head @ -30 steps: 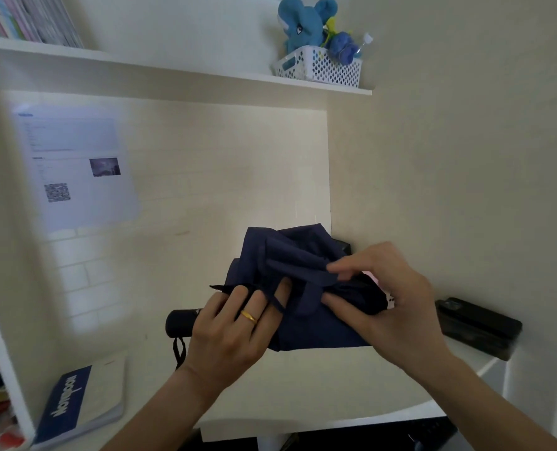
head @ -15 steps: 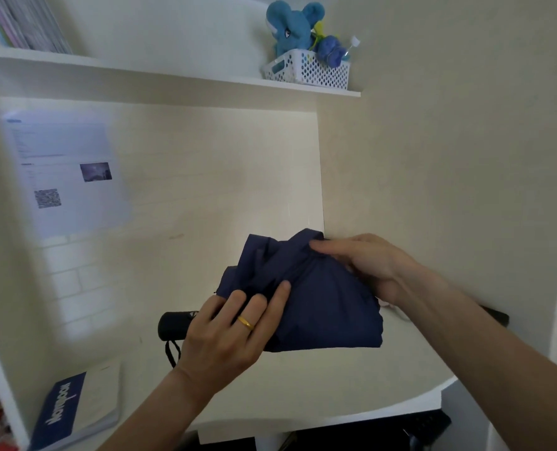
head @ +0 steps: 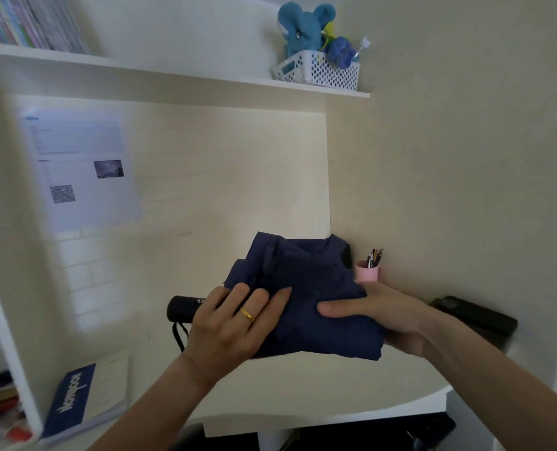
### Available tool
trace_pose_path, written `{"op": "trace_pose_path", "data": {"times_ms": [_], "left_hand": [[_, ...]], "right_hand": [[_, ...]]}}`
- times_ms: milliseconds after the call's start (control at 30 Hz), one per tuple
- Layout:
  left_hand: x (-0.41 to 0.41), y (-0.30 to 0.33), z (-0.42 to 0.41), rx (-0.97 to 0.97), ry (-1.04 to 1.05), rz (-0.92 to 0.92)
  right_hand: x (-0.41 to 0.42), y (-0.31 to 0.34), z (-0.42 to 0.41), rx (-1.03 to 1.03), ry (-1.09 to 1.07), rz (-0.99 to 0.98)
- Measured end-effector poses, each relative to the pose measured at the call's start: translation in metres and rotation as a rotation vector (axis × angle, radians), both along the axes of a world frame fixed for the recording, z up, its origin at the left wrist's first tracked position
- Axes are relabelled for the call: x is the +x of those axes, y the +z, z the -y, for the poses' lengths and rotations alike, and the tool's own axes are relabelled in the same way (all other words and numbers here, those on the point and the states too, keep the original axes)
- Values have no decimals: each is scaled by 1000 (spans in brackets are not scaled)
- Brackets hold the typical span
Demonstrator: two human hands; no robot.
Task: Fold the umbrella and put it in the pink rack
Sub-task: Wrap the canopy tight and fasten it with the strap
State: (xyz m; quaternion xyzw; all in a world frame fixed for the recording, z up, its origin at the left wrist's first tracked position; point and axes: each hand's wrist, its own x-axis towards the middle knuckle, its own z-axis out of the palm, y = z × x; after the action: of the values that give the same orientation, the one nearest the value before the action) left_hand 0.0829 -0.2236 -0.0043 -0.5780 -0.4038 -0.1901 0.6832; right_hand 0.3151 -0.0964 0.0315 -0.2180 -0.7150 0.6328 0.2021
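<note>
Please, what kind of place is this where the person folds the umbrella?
Probably a study desk nook at home or in a dormitory: books on the shelf above, a notebook on the desk, a pink cup of pens, and a plush toy.

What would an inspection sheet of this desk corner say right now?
Surface: pale desk, mostly bare.
Job's things: navy umbrella held above the desk, canopy bunched, black handle pointing left; no pink rack identified.
Clutter: notebook, pink pen cup, black case.
Grippers: left hand and right hand both grip the canopy.
Cables: nothing seen; only the handle's wrist strap.
Surroundings: shelf with white basket and blue plush; paper sheet on the wall.
</note>
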Motion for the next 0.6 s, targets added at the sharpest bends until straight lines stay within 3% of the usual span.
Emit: {"op": "trace_pose_path", "data": {"times_ms": [100,200,267,333,433,467,533,600], "left_hand": [[-3,0,-7,-2,63,211],[5,-3,-8,-57,190,664],[21,-9,4,-106,127,981],[47,-15,15,-164,-74,1367],[77,-5,9,-558,-444,2107],[81,-3,2,-662,-585,2255],[85,1,-14,-639,-914,2364],[89,3,-23,-430,-1126,2399]], "right_hand": [[-10,-8,8,-66,-138,-156],[-20,-21,14,-79,-355,-328],[-26,-31,14,-45,-509,-428],[-31,-39,13,-17,-636,-481],[-39,-49,15,-32,-697,-501],[-43,-53,18,-35,-685,-508],[-50,-62,29,-5,-646,-530],[-53,-64,38,44,-622,-520]]}}
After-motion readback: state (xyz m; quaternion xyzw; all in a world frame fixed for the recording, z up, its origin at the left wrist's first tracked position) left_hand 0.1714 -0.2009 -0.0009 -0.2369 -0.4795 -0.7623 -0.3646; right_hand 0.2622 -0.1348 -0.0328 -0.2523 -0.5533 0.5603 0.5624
